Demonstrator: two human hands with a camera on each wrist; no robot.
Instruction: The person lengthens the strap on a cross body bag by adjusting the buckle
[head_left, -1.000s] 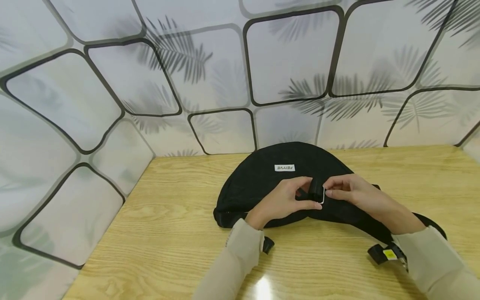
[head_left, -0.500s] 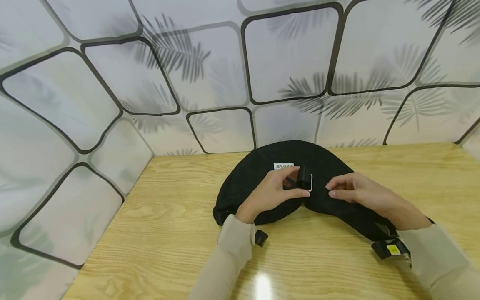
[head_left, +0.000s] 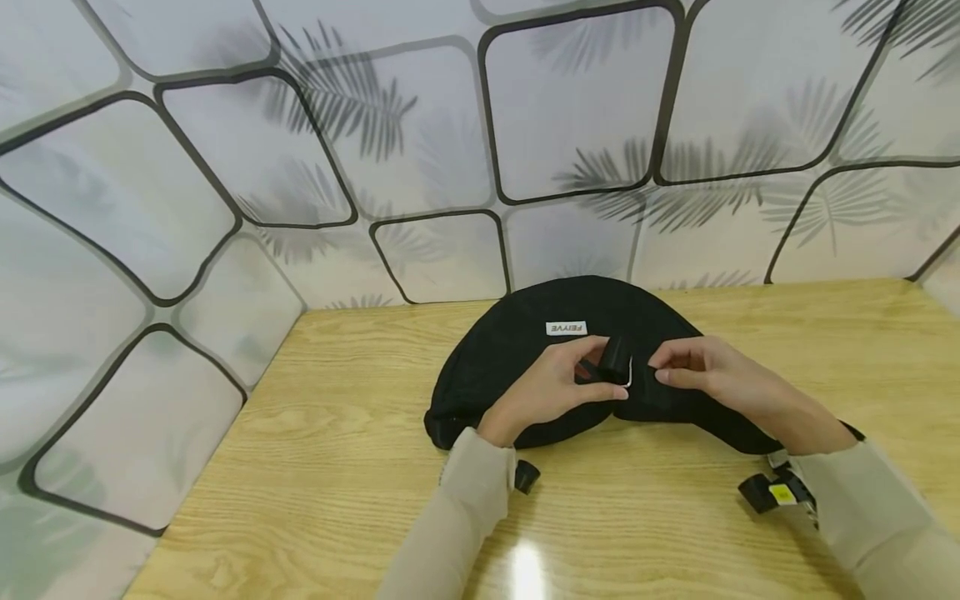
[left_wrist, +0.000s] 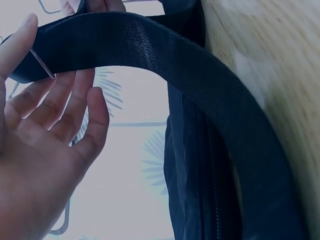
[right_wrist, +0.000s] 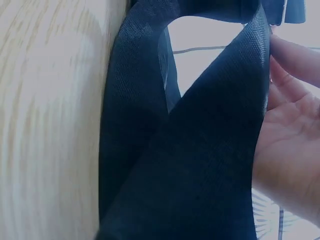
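Observation:
A black half-moon bag (head_left: pixel 495 375) with a white FEIYVE label (head_left: pixel 566 328) lies at the back of the table. Over it, my left hand (head_left: pixel 543 383) holds a folded part of the black webbing strap (left_wrist: pixel 150 47) between thumb and fingers. A thin silver metal slider (head_left: pixel 629 372) sits on the strap right at those fingertips. To its right, my right hand (head_left: pixel 720 373) pinches the strap (right_wrist: pixel 205 115) between thumb and forefinger. The strap arches from the left hand down past the zipped bag in the left wrist view, and crosses itself in the right wrist view.
The bag rests on a wood-grain table (head_left: pixel 315 458), close to a leaf-patterned curtain (head_left: pixel 420 142) that stands along the back and left. Small black devices sit at both cuffs, the right one (head_left: pixel 759 493) beside a yellow tag.
My left hand has shifted slightly left and up with the slider, then back a little right. A gap has opened between the hands. The bag's right part has shifted a little.

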